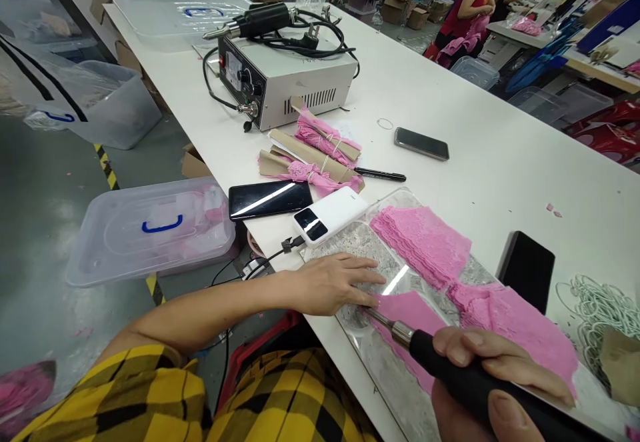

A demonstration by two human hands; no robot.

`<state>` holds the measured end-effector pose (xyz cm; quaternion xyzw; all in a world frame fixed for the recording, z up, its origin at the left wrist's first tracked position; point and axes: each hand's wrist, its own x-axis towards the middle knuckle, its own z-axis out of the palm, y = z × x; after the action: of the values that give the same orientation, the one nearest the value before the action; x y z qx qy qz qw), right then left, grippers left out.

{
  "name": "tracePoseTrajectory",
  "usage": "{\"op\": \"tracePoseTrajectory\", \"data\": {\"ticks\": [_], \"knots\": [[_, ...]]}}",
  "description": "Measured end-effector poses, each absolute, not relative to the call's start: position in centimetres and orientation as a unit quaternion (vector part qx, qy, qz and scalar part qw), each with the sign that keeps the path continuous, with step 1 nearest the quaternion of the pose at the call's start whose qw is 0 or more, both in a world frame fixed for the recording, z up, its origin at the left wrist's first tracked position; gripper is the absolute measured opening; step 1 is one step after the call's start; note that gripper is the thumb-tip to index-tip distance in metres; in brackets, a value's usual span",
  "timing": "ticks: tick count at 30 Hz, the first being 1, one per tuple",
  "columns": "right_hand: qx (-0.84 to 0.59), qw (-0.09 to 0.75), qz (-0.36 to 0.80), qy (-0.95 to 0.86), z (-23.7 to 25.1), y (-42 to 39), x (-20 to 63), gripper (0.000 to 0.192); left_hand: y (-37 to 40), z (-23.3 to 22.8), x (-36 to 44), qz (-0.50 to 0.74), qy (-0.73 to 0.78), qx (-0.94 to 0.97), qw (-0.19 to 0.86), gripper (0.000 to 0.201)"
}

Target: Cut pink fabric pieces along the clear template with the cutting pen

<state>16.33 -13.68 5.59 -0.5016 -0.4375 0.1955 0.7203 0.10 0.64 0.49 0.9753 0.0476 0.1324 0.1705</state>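
My right hand (493,379) is wrapped round a black-handled tool with a slim metal tip (425,347). Its tip points left and meets the upper left corner of a pink fabric piece (407,312), beside my left index finger. My left hand (333,285) lies palm down with fingers stretched over a clear, glossy board (367,255), the fingertips at the fabric's edge. A layered stack of pink lace pieces (423,239) rests on the board's far side. More pink fabric (515,322) lies to the right, partly covered by my right hand.
A grey control box (310,82) carries another black handpiece (263,21) and its cables. Near the board are a white power bank (335,214), dark phone (270,199), tied pink bundles (313,162), black case (527,270) and tangled pale cord (600,315). Lidded plastic bin (115,229) stands left.
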Motion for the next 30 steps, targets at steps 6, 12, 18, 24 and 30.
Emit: {"op": "tracePoseTrajectory", "data": {"ticks": [6, 12, 18, 24, 30], "knots": [[-0.486, 0.746, 0.165, -0.424, 5.9, -13.5, 16.6, 0.011, 0.6, 0.5, -0.4, 0.176, 0.047, 0.966, 0.184, 0.04], [-0.518, 0.765, 0.09, -0.37, 6.6, -13.9, 20.3, 0.014, 0.1, 0.5, 0.3, 0.268, 0.033, 0.944, 0.192, 0.036], [-0.508, 0.799, 0.033, -0.319, 6.6, -13.3, 22.5, 0.015, -1.2, 1.0, 3.3, 0.233, -0.002, 0.96, 0.156, 0.025], [-0.507, 0.817, 0.011, -0.275, 6.6, -13.8, 23.7, 0.016, -1.3, 0.5, 5.0, 0.218, -0.01, 0.966, 0.14, 0.027], [-0.513, 0.817, 0.028, -0.264, 6.0, -14.0, 23.7, 0.014, -1.2, 0.7, 5.2, 0.204, -0.001, 0.97, 0.128, 0.027]]}}
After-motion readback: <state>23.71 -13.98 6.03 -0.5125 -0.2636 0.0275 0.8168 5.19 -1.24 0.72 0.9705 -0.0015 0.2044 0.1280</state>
